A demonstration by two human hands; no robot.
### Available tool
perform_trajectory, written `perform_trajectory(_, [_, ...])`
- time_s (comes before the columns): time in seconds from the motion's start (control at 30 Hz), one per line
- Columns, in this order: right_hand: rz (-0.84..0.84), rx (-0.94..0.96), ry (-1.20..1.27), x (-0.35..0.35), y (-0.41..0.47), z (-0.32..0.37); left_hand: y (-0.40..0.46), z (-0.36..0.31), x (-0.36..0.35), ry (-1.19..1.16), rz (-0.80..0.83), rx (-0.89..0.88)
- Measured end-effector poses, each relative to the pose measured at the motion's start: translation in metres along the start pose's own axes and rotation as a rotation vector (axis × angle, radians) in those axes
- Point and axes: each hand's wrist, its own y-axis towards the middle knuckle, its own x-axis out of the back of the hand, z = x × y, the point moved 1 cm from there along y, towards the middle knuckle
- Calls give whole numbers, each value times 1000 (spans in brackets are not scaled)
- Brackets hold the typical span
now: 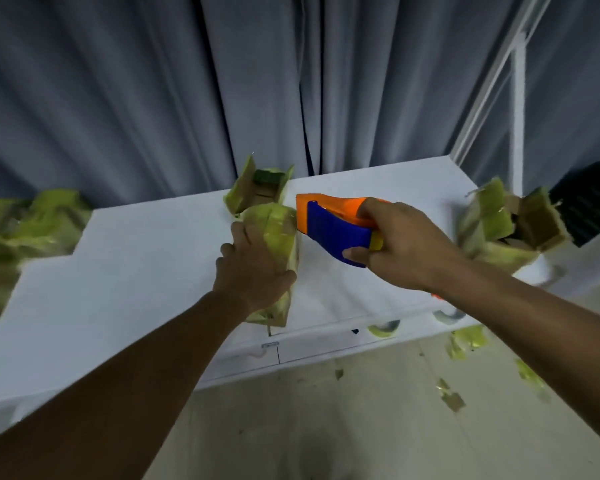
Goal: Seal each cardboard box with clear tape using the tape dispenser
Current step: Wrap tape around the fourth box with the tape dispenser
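Note:
A small cardboard box [280,226] covered in yellowish tape stands on the white table [153,258], near its front edge. My left hand [253,268] lies over its top and near side, thumb curled round the right side. My right hand [399,244] grips an orange and blue tape dispenser [333,223] just right of the box, its orange nose pointing left and close to the box's upper right edge. Behind it stands another box [257,188] with its flaps open.
More tape-covered boxes sit at the table's left end [21,237] and right end [506,226]. Tape rolls [383,329] hang at the table's front edge. Tape scraps [451,398] litter the floor. A grey curtain [187,98] hangs behind the table.

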Motion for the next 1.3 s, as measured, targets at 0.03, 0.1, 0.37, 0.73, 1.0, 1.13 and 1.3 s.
perform_trajectory(0.03, [-8,-1,2,-14,2,-5,5,4,-14,10,-29,-29])
perform_trajectory(0.1, [-25,-1,7,-44,6,-16,15,14,-43,24,-87,-91])
perform_trajectory(0.37, [-253,-106,297,-113,16,-72,45,39,-117,42,-160,-202])
perform_trajectory(0.73, [-379,-267,1056,-126,1,-73,38,70,-116,-321,-18,-409])
perform_trajectory(1.0, [-351,-289,1052,-111,-8,-48,26,78,-122,-193,-127,-516])
perform_trajectory(1.13, [-311,-285,967,-105,0,-29,12,70,-131,-61,-356,-536])
perform_trajectory(1.3, [-311,-258,914,-102,18,-9,6,71,-129,-101,-313,-550])
